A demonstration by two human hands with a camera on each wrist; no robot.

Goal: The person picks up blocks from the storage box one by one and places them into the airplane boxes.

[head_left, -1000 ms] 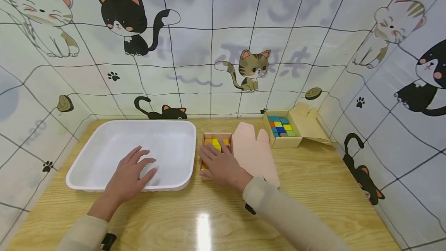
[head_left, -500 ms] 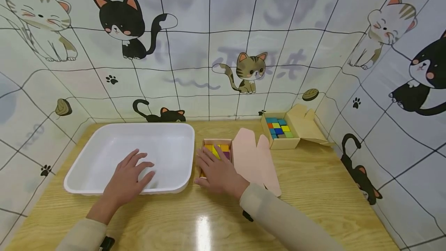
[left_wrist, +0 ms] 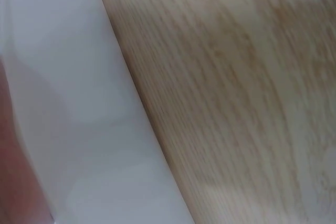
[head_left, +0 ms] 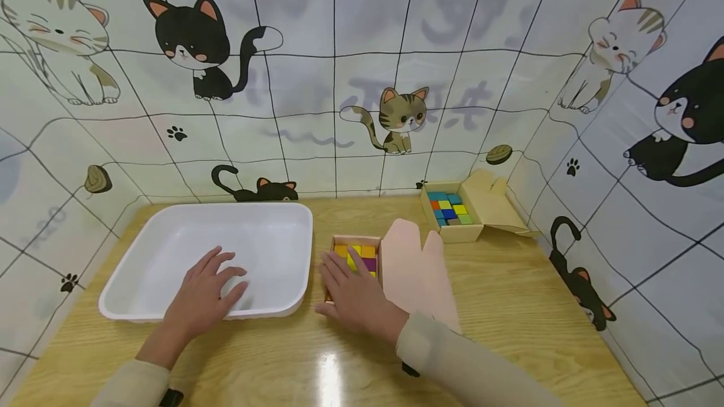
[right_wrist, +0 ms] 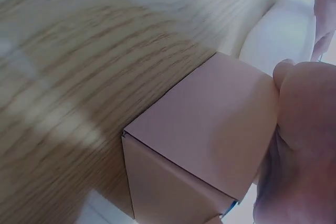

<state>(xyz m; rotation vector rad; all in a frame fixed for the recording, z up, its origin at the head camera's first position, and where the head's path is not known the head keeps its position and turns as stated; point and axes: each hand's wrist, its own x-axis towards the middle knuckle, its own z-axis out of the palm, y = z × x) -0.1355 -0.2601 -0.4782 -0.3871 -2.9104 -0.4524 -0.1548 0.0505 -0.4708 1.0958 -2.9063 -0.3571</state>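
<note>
My right hand [head_left: 359, 297] lies over the near left part of a small pink cardboard box [right_wrist: 205, 124], fingers extended across its top. Coloured cubes [head_left: 369, 264], yellow, orange and purple, show past the fingers; the rest are covered by the hand. The box's pink lid [head_left: 407, 262] is folded out to the right. Over the near side of a white plastic tray [head_left: 277, 237] is my left hand [head_left: 198, 297], fingers spread and slightly bent, with nothing held. The left wrist view shows only a strip of that hand beside the tray's outer wall [left_wrist: 79, 103].
A cream box [head_left: 460, 233] of coloured cubes stands at the back right, its lid [head_left: 494, 209] folded open to the right. Cat-patterned sheeting [head_left: 305, 80] walls the back and sides of the wooden table [head_left: 266, 363].
The pink box has slid a little toward me, along with my right hand, and more of its cubes show. My left hand stays over the tray. The head view has shifted slightly.
</note>
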